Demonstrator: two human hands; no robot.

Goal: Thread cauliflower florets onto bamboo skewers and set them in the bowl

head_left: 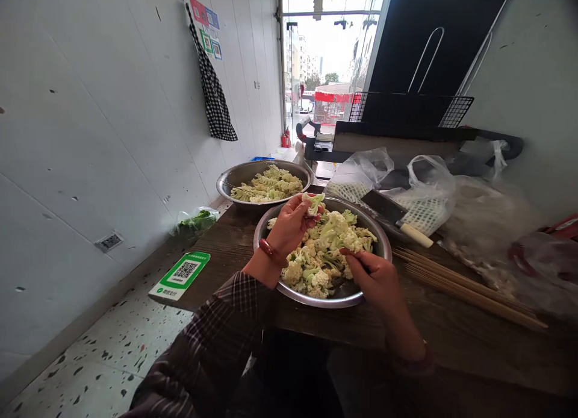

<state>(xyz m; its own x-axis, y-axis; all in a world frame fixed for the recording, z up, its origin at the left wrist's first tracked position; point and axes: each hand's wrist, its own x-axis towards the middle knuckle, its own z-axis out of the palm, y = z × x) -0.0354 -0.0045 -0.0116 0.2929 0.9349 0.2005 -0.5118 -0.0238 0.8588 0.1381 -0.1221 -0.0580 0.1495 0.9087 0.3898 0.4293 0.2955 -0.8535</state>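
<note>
A metal bowl [383, 249] on the dark wooden table holds many cauliflower pieces. My left hand [289, 225], with a reddish bracelet on its wrist, is closed around a pale green-white cauliflower floret [315, 202] above the bowl's far rim. Over the bowl's right side, my right hand [377, 279] has its fingers pinched together at the edge of another cauliflower floret [338, 230]. Its fingertips are partly hidden. Behind stands a second, wide metal bowl [221, 184], also with cauliflower in it.
Thin wooden skewers [469, 285] lie right of the near bowl. A cleaver [397, 218] with a pale handle rests by plastic bags [428, 192]. A green QR-code card [183, 276] is at the table's left edge. Bagged greens [195, 220] sit by the wall.
</note>
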